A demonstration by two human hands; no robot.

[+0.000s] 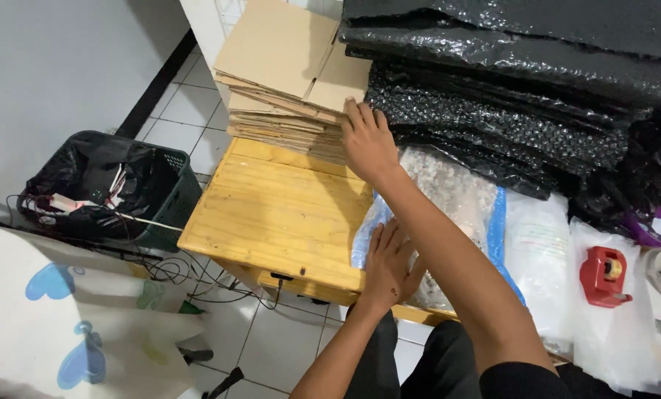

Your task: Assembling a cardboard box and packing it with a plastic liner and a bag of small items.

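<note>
My right hand (367,140) reaches forward to a stack of flattened cardboard boxes (286,74) at the far end of a wooden table (271,214); its fingers touch the stack's right edge, under the top sheets. My left hand (388,266) lies flat, fingers spread, on a clear plastic bag of pale loose material (456,199) with blue edging, near the table's front edge. Neither hand closes around anything.
Folded black bubble wrap (508,81) is piled behind the bag. A red tape dispenser (605,275) sits on clear bags at the right. A dark bin (123,185) lined with black plastic stands on the tiled floor at the left, with cables beside it.
</note>
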